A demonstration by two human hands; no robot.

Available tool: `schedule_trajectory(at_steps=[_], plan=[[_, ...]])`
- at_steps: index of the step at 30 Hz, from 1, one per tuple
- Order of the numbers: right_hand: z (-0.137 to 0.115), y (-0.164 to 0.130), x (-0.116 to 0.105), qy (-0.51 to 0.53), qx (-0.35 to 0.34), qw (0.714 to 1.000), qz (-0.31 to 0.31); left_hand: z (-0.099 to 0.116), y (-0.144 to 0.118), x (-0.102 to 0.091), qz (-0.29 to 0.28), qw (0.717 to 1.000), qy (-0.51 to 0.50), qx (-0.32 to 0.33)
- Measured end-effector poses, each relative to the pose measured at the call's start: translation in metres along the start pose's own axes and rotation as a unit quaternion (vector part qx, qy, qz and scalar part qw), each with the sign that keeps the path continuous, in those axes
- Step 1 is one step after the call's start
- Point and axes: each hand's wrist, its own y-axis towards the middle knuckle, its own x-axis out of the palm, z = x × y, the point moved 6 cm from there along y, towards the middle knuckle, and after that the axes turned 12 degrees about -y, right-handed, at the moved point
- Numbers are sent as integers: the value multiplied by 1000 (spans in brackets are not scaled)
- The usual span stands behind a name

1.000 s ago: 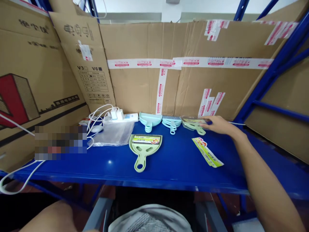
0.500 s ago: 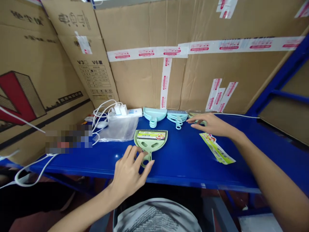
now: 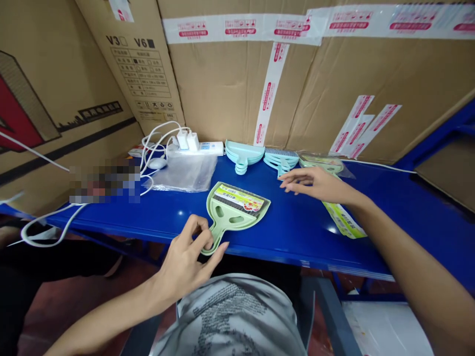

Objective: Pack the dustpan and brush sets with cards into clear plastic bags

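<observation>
My left hand has its fingers closed round the handle end of a light green mini dustpan. A matching brush lies nested in the pan, with a yellow-green printed label across its dark bristles. The set is turned, its wide edge toward the upper right. Fingers stretched out and holding nothing, my right hand hovers over the table. Close to its fingertips are several stacked light blue brushes. Beneath my right wrist lie printed label cards, partly hidden.
Stacked light blue dustpans stand against the cardboard wall. Beside the brushes is a green set in clear plastic. Clear plastic bags, a white power strip and cables lie left on the blue table.
My left hand has gripped the green dustpan's handle and swung the set so its wide edge tilts right. My right hand has drawn slightly back from the packaged set. The camera view has tipped downward.
</observation>
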Motion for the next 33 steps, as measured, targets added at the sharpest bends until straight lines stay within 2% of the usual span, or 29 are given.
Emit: schedule_trajectory(at_steps=[5,9,14,19,21,27,33], plan=[[-11,7,45,65,-19,994,-90,0,-9,1,45,996,-50,54],[-15,9,60,105,-28,990,-91,13,-8,6,79,989,-43,119],[-13,5,64,128,-35,985,-113,22,-8,11,97,985,-40,140],[-16,2,55,65,-52,991,-102,16,-11,16,103,983,-59,143],[-20,1,54,63,-64,989,-116,14,-10,15,115,980,-56,151],[-26,-3,58,210,-91,959,-170,7,-3,12,121,976,-55,169],[-26,-2,59,281,-115,939,-160,1,7,11,110,973,-64,191]])
